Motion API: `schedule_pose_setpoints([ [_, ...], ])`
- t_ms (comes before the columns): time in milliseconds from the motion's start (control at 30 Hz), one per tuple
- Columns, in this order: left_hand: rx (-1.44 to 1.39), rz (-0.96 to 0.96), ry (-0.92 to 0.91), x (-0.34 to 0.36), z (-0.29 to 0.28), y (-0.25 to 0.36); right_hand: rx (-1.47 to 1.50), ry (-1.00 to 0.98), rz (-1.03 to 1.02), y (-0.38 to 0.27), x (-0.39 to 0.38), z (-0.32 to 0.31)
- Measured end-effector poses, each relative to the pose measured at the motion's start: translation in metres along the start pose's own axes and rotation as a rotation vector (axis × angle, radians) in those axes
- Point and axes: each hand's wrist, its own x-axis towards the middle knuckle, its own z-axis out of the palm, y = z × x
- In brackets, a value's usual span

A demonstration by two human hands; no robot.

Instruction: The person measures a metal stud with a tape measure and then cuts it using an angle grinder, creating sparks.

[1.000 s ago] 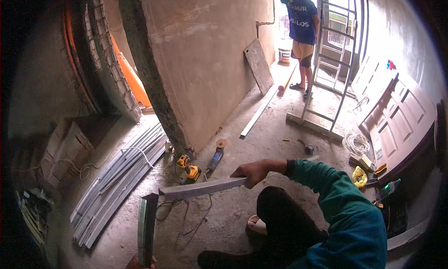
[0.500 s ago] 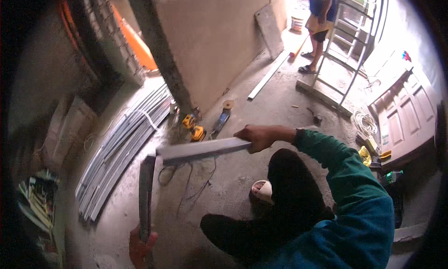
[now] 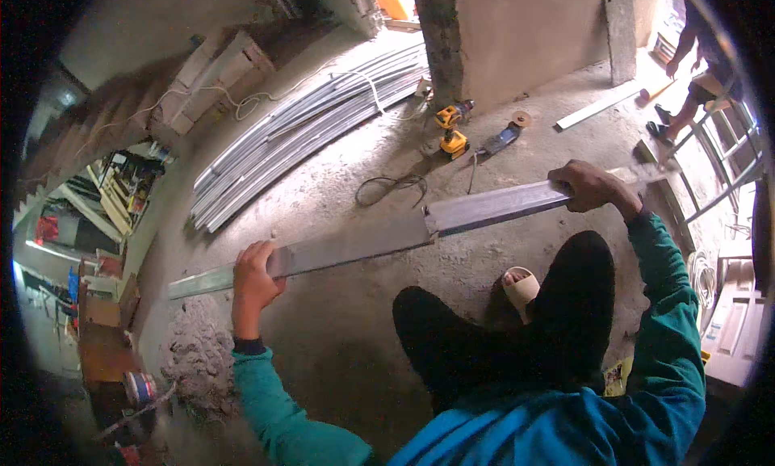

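Observation:
A long grey metal profile (image 3: 355, 244) stretches across in front of my knees, with a seam or cut near its middle where two lengths meet almost in line. My left hand (image 3: 258, 270) is wrapped round the left length, whose end reaches past the hand. Over the right length (image 3: 500, 203) my right hand (image 3: 593, 187) is closed, and that length runs on beyond it, blurred. Just past the profile lie a yellow cordless drill (image 3: 454, 143) and a blue angle grinder (image 3: 502, 140) with a brownish disc.
Several metal profiles (image 3: 299, 139) lie stacked on the far floor. A cable loop (image 3: 379, 193) lies nearer. Rubble (image 3: 198, 345) is heaped at left. At far right, a person (image 3: 710, 42) stands by a ladder (image 3: 726, 163). A white strip (image 3: 597, 109) lies near them.
The two lengths, at a sharp angle before, now lie nearly in one line. My left hand has risen outward from the lower edge. The view has turned, shifting the room's contents rightward.

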Motion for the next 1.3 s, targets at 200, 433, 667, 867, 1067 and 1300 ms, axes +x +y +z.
schedule_pose_setpoints([
  [200, -0.263, -0.121, -0.055, -0.02, 0.025, 0.009, 0.409, 0.109, -0.119, -0.015, 0.0, 0.021],
  [433, -0.39, -0.149, -0.148, -0.032, 0.032, 0.026, 0.388, 0.201, -0.142, -0.01, -0.005, 0.03],
  [667, -0.873, -0.447, -0.8, -0.045, 0.017, 0.021, 0.292, 0.139, -0.045, -0.006, -0.012, 0.03],
  [867, -0.231, -0.293, -0.133, -0.066, 0.037, 0.044, 0.327, 0.023, -0.05, -0.002, -0.01, 0.033],
  [1067, -0.134, -0.146, -0.077, -0.073, 0.038, 0.026, 0.374, -0.072, -0.119, 0.007, -0.005, 0.046],
  [1300, -1.076, -0.58, -1.069, -0.087, 0.027, 0.023, 0.341, -0.075, -0.055, 0.008, -0.009, 0.058],
])
